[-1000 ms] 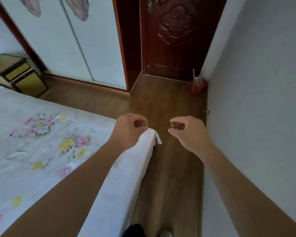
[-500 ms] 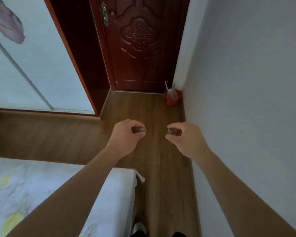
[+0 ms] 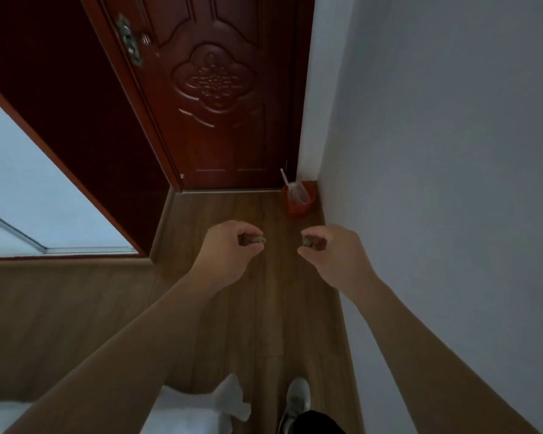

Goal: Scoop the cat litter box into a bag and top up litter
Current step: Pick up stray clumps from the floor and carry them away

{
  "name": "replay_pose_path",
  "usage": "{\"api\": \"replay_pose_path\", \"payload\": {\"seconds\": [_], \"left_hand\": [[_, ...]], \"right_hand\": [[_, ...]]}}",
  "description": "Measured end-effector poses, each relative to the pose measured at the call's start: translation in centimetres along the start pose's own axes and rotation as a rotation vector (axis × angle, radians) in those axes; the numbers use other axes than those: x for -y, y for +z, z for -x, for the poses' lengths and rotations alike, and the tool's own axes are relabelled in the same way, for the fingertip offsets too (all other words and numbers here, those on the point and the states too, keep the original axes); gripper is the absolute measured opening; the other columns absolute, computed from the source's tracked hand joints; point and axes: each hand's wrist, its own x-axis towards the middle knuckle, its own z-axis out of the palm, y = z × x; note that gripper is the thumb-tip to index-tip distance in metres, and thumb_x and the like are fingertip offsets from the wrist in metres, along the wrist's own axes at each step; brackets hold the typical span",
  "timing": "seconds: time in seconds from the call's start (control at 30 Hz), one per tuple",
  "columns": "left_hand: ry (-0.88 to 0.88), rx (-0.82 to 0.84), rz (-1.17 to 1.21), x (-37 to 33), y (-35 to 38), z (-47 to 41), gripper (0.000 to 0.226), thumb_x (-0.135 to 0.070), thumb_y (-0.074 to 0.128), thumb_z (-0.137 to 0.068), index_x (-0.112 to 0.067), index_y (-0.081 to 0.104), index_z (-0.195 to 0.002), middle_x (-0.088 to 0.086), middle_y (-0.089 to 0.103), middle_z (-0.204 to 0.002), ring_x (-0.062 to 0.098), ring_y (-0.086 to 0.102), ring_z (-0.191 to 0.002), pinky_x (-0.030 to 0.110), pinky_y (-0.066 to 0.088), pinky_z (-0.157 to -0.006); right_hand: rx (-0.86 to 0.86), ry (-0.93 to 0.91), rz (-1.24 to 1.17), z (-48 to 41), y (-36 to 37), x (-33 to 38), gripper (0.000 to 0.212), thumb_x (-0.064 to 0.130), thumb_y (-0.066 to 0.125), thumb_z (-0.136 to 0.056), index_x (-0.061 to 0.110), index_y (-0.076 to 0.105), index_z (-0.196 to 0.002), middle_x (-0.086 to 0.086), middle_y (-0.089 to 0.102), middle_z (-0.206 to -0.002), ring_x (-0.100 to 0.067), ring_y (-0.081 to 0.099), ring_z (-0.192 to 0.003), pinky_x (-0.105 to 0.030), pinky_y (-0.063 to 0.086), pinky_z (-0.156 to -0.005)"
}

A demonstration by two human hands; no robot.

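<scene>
From the head camera, a red bin (image 3: 296, 205) stands on the wood floor (image 3: 264, 308) in the far corner, touching the grey wall (image 3: 452, 151) on its right and just in front of the dark carved door (image 3: 213, 89). A clear bag (image 3: 299, 192) sits inside the bin, its top rising above the rim, and a thin white stick (image 3: 283, 176) leans out of it to the left; what else the bin holds cannot be made out. Nearer than the bin and a little left of it, both arms reach forward at the same height. The left hand (image 3: 229, 250) has its fingers curled, pinching the left lump (image 3: 254, 240), a small grey-brown piece, between thumb and fingertips. The right hand (image 3: 336, 255), almost straight below the bin, pinches the right lump (image 3: 311, 241) the same way. The two lumps are apart, with bare floor between them. Far nearer than the bin, a white bed (image 3: 195, 413) corner and a grey shoe (image 3: 297, 399) show at the bottom edge. Well left of the bin stands a pale wardrobe panel (image 3: 29, 183).
</scene>
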Motion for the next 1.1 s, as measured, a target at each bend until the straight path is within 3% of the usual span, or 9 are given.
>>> {"api": "replay_pose_path", "payload": {"seconds": [0.3,0.43,0.63,0.8,0.9,1.03,1.1], "left_hand": [[-0.014,-0.016,0.046,-2.3,0.4,-16.0,0.017,-0.022,0.074,-0.086,-0.026,0.072,-0.102,-0.014,0.064,-0.094,0.003,0.060,-0.087,0.017,0.048,-0.076],[0.000,-0.002,0.073,-1.8,0.9,-23.7,0.016,-0.021,0.074,-0.085,-0.025,0.073,-0.101,-0.015,0.064,-0.090,0.000,0.058,-0.082,0.010,0.042,-0.068],[0.032,0.064,0.123,0.2,1.6,-37.4,0.016,-0.018,0.076,-0.083,-0.023,0.074,-0.098,-0.011,0.065,-0.084,0.006,0.061,-0.079,0.017,0.046,-0.070],[0.123,0.124,0.096,1.6,1.9,-48.9,0.018,-0.014,0.079,-0.079,-0.022,0.075,-0.095,-0.012,0.063,-0.083,-0.001,0.056,-0.072,0.013,0.039,-0.066],[0.155,0.138,0.083,1.9,2.6,-54.9,0.018,-0.012,0.080,-0.077,-0.021,0.076,-0.092,-0.009,0.065,-0.081,-0.003,0.056,-0.068,0.005,0.036,-0.062],[0.180,0.222,0.094,2.2,4.6,-61.9,0.019,-0.011,0.079,-0.079,-0.018,0.076,-0.096,-0.008,0.066,-0.085,-0.008,0.056,-0.072,0.003,0.038,-0.063],[0.182,0.250,0.082,2.4,5.9,-65.4,0.020,-0.010,0.079,-0.079,-0.016,0.076,-0.097,-0.006,0.067,-0.088,-0.006,0.056,-0.072,0.003,0.038,-0.064]], "right_hand": [[0.023,-0.029,-0.010,-16.4,-2.9,-2.2,0.033,0.031,0.072,-0.088,0.027,0.068,-0.120,0.009,0.063,-0.103,-0.006,0.057,-0.090,-0.018,0.047,-0.085],[0.008,-0.010,0.002,-23.5,-3.0,-3.1,0.034,0.032,0.072,-0.087,0.027,0.068,-0.121,0.007,0.064,-0.106,-0.007,0.058,-0.091,-0.020,0.049,-0.087],[-0.011,0.030,0.022,-35.2,-1.9,-3.8,0.032,0.031,0.072,-0.087,0.027,0.069,-0.119,0.011,0.058,-0.097,-0.006,0.057,-0.085,-0.025,0.051,-0.087],[-0.058,0.086,-0.006,-44.5,-1.5,-4.2,0.031,0.028,0.073,-0.086,0.029,0.070,-0.117,0.009,0.059,-0.092,-0.006,0.056,-0.079,-0.016,0.047,-0.078],[-0.075,0.155,-0.033,-48.8,-1.5,-4.8,0.031,0.028,0.073,-0.087,0.028,0.071,-0.117,0.007,0.060,-0.091,-0.011,0.059,-0.081,-0.021,0.049,-0.080],[-0.083,0.223,-0.075,-54.7,-1.1,-7.0,0.024,0.027,0.072,-0.087,0.026,0.073,-0.112,0.013,0.057,-0.086,-0.002,0.055,-0.075,-0.004,0.040,-0.074],[-0.076,0.249,-0.125,-58.0,-0.7,-8.5,0.023,0.024,0.070,-0.088,0.028,0.072,-0.111,0.017,0.053,-0.086,0.005,0.050,-0.073,-0.004,0.041,-0.072]]}}
